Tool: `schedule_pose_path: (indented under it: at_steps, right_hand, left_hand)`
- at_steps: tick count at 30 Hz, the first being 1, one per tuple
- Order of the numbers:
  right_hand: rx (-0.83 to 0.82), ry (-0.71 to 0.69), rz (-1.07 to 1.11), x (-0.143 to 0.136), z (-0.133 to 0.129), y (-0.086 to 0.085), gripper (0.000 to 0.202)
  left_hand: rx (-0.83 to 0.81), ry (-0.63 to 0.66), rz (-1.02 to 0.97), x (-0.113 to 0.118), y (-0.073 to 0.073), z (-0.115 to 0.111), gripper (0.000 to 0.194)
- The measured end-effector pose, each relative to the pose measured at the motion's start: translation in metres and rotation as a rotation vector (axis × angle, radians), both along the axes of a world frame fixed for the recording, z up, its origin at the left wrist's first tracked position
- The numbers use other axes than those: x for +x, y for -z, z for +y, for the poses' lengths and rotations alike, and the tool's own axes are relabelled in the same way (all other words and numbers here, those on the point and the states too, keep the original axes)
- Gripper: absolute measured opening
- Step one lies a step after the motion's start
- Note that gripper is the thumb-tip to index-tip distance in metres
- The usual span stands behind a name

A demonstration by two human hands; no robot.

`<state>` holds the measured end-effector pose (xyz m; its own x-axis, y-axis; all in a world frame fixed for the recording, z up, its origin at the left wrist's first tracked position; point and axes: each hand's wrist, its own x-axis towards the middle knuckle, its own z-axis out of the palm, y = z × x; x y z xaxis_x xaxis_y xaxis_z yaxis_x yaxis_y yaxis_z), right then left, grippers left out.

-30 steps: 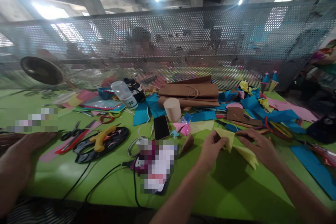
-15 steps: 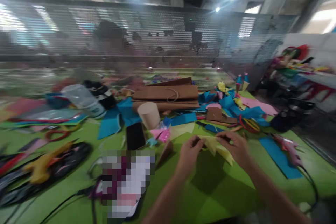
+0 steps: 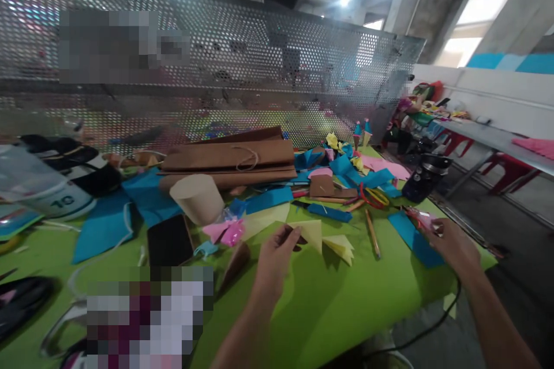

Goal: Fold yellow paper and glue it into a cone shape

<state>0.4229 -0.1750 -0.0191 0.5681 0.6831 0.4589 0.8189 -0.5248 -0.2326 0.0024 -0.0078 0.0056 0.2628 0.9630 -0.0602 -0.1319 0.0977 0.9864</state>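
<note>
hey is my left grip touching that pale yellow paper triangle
Touching. In the head view, your left grip pinches the pale yellow paper triangle by its left corner, fingertips right on the paper.

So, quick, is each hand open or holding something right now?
Left hand: closed, pinching yellow paper.
Right hand: fingers curled at the pink glue gun; can't tell if they have closed on it.

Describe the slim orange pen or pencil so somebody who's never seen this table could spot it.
On the green table, find the blue paper strip near the right hand. Between that strip and the folded yellow paper lies the orange pen or pencil. Unlike the sticks clustered farther back, it lies apart, on bare green.
</note>
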Motion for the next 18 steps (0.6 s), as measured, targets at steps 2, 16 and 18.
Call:
schedule_pose_path:
  at_steps: [2, 16, 18]
  right_hand:
    - [-0.030, 0.023, -0.063, -0.002, 0.000, 0.007, 0.048]
    - [-0.195, -0.189, -0.218, -0.044, -0.002, 0.030, 0.026]
    - [-0.142, -0.215, -0.239, -0.045, 0.008, 0.015, 0.029]
  left_hand:
    - [-0.008, 0.005, 0.007, -0.001, 0.001, 0.000, 0.031]
    - [-0.031, -0.008, -0.072, -0.001, -0.012, -0.004, 0.030]
    - [-0.032, -0.021, -0.087, -0.001, -0.013, -0.005, 0.030]
